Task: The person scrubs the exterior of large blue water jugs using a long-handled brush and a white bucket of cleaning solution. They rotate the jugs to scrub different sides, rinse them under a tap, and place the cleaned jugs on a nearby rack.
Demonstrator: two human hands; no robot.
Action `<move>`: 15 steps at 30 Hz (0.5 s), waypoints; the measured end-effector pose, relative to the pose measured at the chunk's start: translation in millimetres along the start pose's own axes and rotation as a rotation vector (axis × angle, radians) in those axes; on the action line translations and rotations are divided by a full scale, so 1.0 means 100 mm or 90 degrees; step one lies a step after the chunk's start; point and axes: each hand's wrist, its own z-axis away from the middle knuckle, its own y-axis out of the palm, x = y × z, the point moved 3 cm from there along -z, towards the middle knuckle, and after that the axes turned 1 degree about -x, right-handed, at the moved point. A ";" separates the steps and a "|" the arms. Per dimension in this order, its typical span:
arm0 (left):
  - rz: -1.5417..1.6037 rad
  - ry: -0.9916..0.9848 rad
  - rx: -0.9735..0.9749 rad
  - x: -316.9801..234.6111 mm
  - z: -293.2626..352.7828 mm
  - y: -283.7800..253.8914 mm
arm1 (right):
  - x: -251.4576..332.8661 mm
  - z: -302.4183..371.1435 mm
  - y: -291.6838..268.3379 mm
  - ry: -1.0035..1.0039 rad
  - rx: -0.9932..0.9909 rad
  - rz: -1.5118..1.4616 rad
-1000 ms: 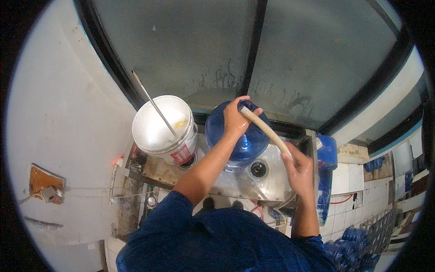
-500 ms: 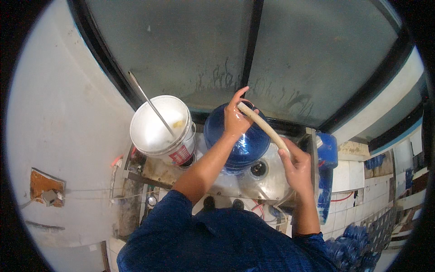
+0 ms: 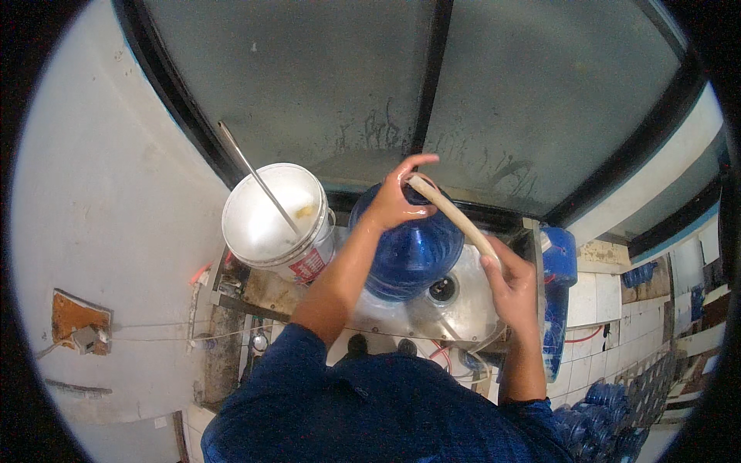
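Right hand (image 3: 513, 285), right of centre: fingers closed round pale hose (image 3: 459, 220) | left hand (image 3: 392, 201), centre: fingers curved wide, grip on blue bottle (image 3: 417, 258) unclear | bottle mid-frame, on metal counter (image 3: 475, 309), hose tip at mouth | white bucket (image 3: 251, 208), left of centre, metal rod (image 3: 255, 170) inside

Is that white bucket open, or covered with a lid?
Open: no lid covers the bucket; its white inside shows, and a metal rod sticks out.
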 end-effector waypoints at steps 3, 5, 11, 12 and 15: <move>-0.044 -0.061 0.087 0.07 -0.05 -0.13 | -0.04 0.00 0.01 -0.004 0.003 -0.003; -0.131 -0.005 -0.013 0.06 -0.05 -0.10 | -0.07 -0.02 0.04 -0.015 -0.007 0.002; -0.127 0.048 -0.133 0.06 0.01 0.12 | -0.11 -0.04 0.06 -0.033 -0.026 0.035; -0.146 0.077 -0.074 0.02 -0.05 0.07 | -0.14 -0.06 0.03 -0.020 -0.025 0.037; -0.094 -0.016 0.092 0.04 -0.14 -0.09 | -0.11 -0.03 -0.01 0.033 -0.034 0.032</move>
